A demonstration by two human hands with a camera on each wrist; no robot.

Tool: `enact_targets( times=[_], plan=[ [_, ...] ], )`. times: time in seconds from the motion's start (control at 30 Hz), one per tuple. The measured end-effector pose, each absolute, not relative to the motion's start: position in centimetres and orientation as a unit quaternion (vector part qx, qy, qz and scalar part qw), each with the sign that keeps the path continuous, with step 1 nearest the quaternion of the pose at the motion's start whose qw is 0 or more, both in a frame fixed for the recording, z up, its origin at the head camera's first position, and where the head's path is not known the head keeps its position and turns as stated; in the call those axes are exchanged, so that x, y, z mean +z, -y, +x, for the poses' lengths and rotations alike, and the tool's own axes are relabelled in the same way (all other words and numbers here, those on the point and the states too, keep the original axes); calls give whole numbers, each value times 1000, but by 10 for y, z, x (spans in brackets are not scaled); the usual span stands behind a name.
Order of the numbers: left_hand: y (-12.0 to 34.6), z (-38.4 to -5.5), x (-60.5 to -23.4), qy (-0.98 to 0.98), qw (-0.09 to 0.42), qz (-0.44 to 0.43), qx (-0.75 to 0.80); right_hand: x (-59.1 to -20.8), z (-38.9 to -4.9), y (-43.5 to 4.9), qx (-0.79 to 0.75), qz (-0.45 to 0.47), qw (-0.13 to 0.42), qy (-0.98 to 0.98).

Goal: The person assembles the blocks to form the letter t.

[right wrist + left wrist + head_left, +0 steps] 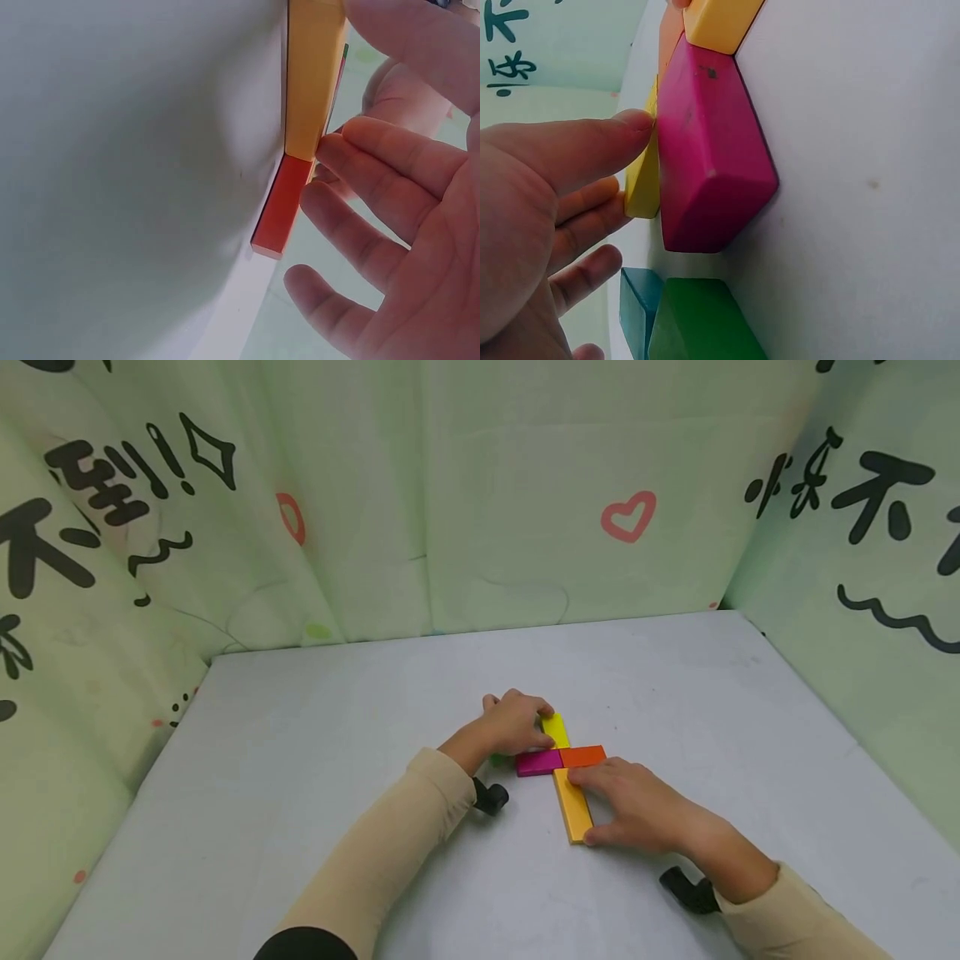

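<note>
Bright wooden blocks lie flat in a cross-like group on the white table. My left hand [513, 724] is at the yellow block [557, 732], pinching it between thumb and fingers. Below it, my right hand [637, 802] holds the amber block [573, 808], with the thumb at its near end and fingertips at its far end. Between these two blocks, the magenta block [538, 763] and the orange block [583, 756] meet end to end. The right wrist view shows the orange block [282, 206] against the amber block [311, 82].
A green block [701, 322] and a teal block [640, 304] stand beside the magenta block in the left wrist view, with a gap between. Pale green curtains [495, 527] with dark lettering and hearts enclose the table [315, 735] at the back and sides.
</note>
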State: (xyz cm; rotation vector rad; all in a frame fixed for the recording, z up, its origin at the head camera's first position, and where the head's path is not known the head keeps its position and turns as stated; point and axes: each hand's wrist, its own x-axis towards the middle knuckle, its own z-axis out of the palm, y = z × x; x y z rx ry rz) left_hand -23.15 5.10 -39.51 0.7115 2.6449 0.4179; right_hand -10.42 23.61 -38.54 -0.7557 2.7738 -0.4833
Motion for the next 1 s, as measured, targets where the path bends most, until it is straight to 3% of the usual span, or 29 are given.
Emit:
enact_targets(
  times=[1.0],
  plan=[
    [-50, -244, -393, -940, 187, 243, 148, -385, -124, -235, -164, -234, 117, -951]
  ],
)
